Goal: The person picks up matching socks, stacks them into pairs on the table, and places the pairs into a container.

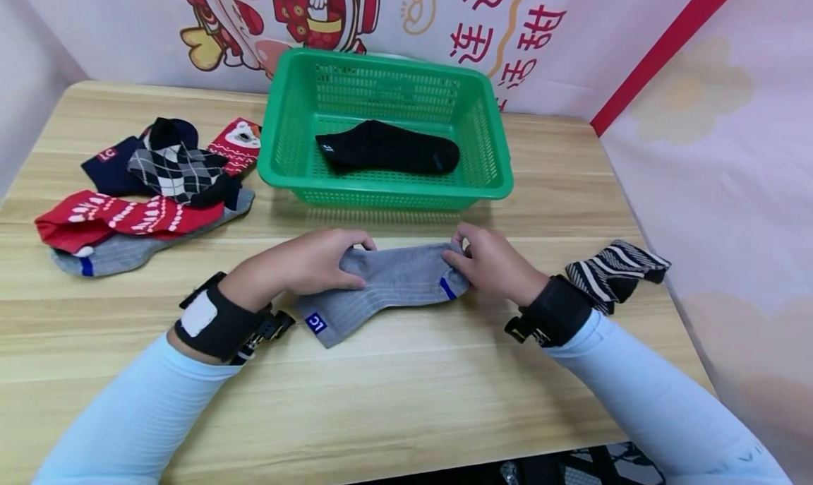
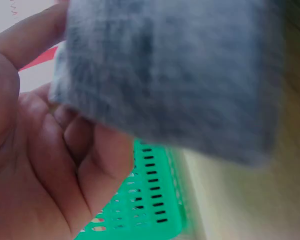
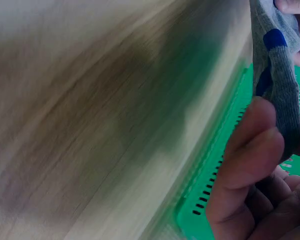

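Observation:
A grey sock with a blue toe stripe and a blue label at its cuff is stretched between both hands over the table, in front of the basket. My left hand pinches its upper edge near the cuff, thumb in front and fingers behind. At the toe end, my right hand pinches the sock between thumb and fingers. The left wrist view shows the grey fabric close up and blurred, beside the left palm. In the right wrist view the sock's toe sits in the right fingers.
Behind the hands stands a green basket with black socks inside. At left lie a red patterned sock, another grey sock, an argyle sock, a navy sock and a red bear sock. Striped socks lie right.

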Motion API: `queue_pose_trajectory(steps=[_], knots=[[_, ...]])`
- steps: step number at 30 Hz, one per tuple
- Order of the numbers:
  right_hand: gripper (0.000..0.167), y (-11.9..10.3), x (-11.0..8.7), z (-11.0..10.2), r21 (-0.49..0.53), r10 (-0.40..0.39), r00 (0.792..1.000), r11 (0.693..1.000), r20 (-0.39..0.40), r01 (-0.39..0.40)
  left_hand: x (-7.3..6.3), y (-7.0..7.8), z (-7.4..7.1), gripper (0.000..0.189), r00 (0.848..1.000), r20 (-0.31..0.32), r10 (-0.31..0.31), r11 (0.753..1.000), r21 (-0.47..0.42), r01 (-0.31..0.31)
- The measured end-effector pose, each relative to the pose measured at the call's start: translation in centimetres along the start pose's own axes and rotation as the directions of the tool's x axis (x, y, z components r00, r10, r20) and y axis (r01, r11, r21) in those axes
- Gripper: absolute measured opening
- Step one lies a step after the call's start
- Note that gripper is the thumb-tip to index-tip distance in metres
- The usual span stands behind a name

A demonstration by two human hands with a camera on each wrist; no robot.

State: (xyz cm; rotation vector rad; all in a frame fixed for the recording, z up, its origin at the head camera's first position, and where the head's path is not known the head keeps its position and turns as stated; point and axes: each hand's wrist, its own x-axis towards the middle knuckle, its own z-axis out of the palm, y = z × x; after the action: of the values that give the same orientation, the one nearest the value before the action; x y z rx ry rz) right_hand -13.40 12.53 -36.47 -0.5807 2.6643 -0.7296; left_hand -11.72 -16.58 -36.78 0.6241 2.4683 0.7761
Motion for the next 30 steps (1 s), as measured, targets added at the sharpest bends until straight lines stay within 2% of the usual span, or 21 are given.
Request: queue_pose_trajectory(steps=[3, 8, 12, 15, 19, 22, 25, 27, 30], knots=[[0.018, 0.3, 0.5, 0.1, -0.033, 0.02, 0.999, 0.999, 0.032, -0.019, 0.2, -0.5, 0.2, 0.05, 0.999, 0.022, -0.024, 1.0, 0.013, 0.024], [0.016, 0.8, 1.0, 0.2, -0.119, 0.034, 0.998, 0.993, 0.046, -0.029, 0.3, -0.9, 0.3, 0.055, 0.999, -0.007, -0.037, 0.998, 0.058, 0.037], [0.016, 1.0, 1.2, 0.3, -0.19, 0.035, 0.998, 0.981, 0.051, -0.025, 0.1, -0.6, 0.7, 0.062, 0.995, -0.089, -0.039, 0.983, 0.176, 0.054], [0.017, 1.0, 1.2, 0.3, -0.226, 0.037, 0.998, 0.974, 0.052, -0.024, -0.4, -0.1, 0.8, 0.065, 0.986, -0.168, -0.02, 0.963, 0.261, 0.064], [0.02, 0.4, 0.8, 0.0, -0.316, 0.015, 1.0, 0.949, -0.018, -0.02, -1.1, 1.4, 0.8, 0.055, 0.972, -0.231, 0.05, 0.945, 0.325, 0.029], [0.019, -0.7, 0.3, 0.1, -0.332, -0.042, 0.998, 0.943, -0.052, 0.023, -1.4, 2.4, 1.1, 0.041, 0.973, -0.201, 0.115, 0.934, 0.355, -0.037], [0.015, -1.8, 0.0, 0.6, -0.3, -0.106, 0.994, 0.948, 0.016, 0.106, -1.5, 2.9, 1.5, 0.032, 0.98, -0.132, 0.149, 0.923, 0.374, -0.09], [0.014, -2.3, 0.0, 1.1, -0.291, -0.133, 0.988, 0.945, 0.078, 0.15, -1.5, 2.9, 1.9, 0.03, 0.985, -0.097, 0.142, 0.92, 0.38, -0.096], [0.016, -2.5, 0.1, 1.7, -0.313, -0.127, 0.983, 0.936, 0.129, 0.162, -1.5, 2.7, 2.1, 0.027, 0.99, -0.078, 0.114, 0.916, 0.394, -0.075]])
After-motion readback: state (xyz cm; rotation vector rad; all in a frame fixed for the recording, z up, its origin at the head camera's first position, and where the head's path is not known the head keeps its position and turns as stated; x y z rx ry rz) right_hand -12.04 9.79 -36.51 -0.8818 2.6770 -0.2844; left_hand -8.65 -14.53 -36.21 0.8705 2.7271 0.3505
